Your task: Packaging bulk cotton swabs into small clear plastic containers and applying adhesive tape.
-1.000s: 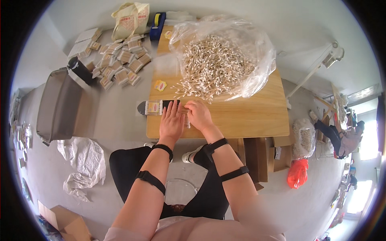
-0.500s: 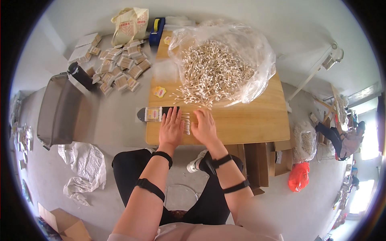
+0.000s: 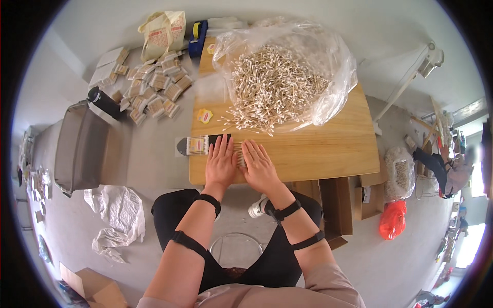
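Note:
My left hand (image 3: 221,161) lies flat at the table's front-left part, fingers stretched, over the end of a dark flat strip (image 3: 212,138). Beside its fingers, on the left, a small clear pack of cotton swabs (image 3: 197,145) with a label rests on that strip. My right hand (image 3: 258,163) is also flat with straight fingers, close to the left one. Between the two hands lies a short row of loose cotton swabs (image 3: 239,153), partly covered by my fingers. Behind them, a large heap of cotton swabs (image 3: 277,84) spills from an open clear plastic bag (image 3: 336,97).
Many packed swab bundles (image 3: 156,90) lie on the grey surface at the left, near a black bottle (image 3: 104,102) and a grey bin (image 3: 77,149). A blue tape dispenser (image 3: 197,38) stands behind. Cardboard boxes (image 3: 336,205) sit under the table's right side. Another person (image 3: 452,172) is far right.
My right hand has moved left and flattened beside the loose swabs, closing the gap to my left hand. The left hand stays nearly in place. The whole view has shifted slightly.

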{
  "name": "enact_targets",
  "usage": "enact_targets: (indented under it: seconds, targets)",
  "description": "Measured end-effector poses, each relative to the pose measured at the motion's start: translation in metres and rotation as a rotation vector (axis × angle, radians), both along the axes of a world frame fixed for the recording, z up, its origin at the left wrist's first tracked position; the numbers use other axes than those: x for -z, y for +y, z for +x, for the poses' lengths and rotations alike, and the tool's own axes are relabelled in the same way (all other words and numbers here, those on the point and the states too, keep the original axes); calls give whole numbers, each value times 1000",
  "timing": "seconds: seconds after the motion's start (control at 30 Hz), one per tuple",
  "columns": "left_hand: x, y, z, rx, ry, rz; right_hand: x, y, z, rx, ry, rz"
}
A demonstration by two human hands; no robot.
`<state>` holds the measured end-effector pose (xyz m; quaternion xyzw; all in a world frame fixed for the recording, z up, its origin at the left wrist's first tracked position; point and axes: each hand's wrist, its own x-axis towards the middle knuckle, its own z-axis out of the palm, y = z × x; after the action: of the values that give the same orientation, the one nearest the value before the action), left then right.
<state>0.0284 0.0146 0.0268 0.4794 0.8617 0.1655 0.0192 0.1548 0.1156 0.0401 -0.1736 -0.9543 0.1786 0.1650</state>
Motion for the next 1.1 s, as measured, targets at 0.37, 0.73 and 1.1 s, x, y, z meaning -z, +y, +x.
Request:
enact_targets:
  seconds: [0.37, 0.73, 1.1]
  targets:
    - [-1, -1, -1, 30, -11, -35, -3, -1, -4, 13, 8, 78]
    - [-3, 9, -8, 121, 67, -50, 1, 4, -9, 31, -55, 73]
    - [-5, 7, -16, 142, -101, 133, -4, 14, -16, -1, -78, 79]
